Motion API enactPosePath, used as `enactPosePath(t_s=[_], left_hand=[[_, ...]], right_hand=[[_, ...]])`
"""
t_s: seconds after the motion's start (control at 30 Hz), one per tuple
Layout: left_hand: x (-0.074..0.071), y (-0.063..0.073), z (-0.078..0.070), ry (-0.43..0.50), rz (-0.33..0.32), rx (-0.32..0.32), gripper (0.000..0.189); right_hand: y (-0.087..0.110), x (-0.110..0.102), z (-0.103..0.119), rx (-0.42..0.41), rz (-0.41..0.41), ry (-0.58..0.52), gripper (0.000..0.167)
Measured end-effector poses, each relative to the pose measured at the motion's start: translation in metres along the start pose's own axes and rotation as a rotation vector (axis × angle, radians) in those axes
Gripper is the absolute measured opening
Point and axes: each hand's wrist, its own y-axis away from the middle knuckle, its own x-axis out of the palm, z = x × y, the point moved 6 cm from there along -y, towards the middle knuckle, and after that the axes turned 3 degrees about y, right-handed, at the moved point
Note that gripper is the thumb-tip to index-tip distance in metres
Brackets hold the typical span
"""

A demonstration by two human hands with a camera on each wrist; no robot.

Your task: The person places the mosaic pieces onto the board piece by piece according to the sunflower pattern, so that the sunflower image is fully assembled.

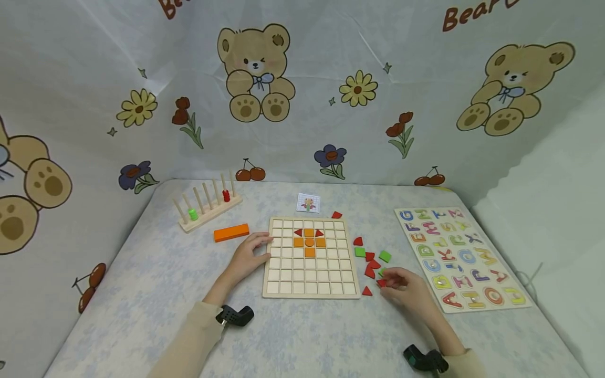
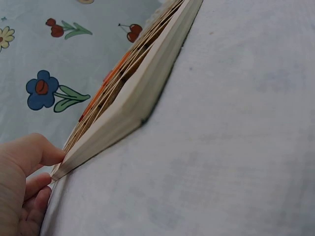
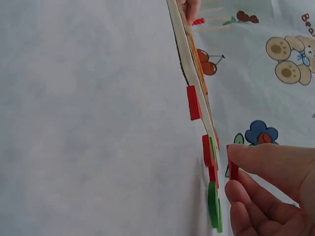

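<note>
A square wooden grid board (image 1: 279, 275) lies in front of me, with several orange tiles (image 1: 309, 252) and two red triangles (image 1: 319, 233) in its upper middle cells. My left hand (image 1: 248, 258) rests at the board's left edge, thumb and fingertips touching the rim, as the left wrist view also shows. Right of the board, my right hand (image 1: 408, 290) pinches a small red tile (image 3: 234, 164) between thumb and fingers. Loose red tiles (image 1: 370, 271) and green tiles (image 1: 360, 252) lie between that hand and the board. One green tile is partly hidden by the fingers.
A small pattern card (image 1: 308, 202) lies behind the board, near a red tile (image 1: 336, 214). Back left are a wooden peg rack (image 1: 210, 214) with rings and an orange block (image 1: 231, 232). An alphabet board (image 1: 463, 260) lies to the right.
</note>
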Motion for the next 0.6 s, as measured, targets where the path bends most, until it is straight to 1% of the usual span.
enactPosePath(t_s=[0.1, 0.17, 0.27, 0.37, 0.47, 0.6], left_hand=[[0.001, 0.0, 0.0, 0.002, 0.003, -0.001, 0.042], [0.0, 0.0, 0.001, 0.001, 0.003, 0.0, 0.042], [-0.002, 0.0, 0.002, 0.005, 0.003, 0.0, 0.042], [-0.003, -0.001, 0.002, 0.013, -0.002, 0.001, 0.042], [-0.002, -0.001, 0.002, 0.02, 0.0, -0.008, 0.041], [-0.001, -0.001, 0.004, 0.019, 0.009, -0.023, 0.041]], right_hand=[[-0.012, 0.006, 0.014, -0.021, -0.019, -0.019, 0.031], [-0.025, 0.015, 0.027, -0.036, -0.031, -0.03, 0.029], [-0.044, 0.035, 0.046, -0.035, -0.033, -0.052, 0.028], [-0.06, 0.056, 0.061, -0.035, -0.002, -0.084, 0.026], [-0.074, 0.073, 0.068, -0.017, 0.019, -0.11, 0.026], [-0.085, 0.087, 0.072, -0.028, 0.022, -0.133, 0.028]])
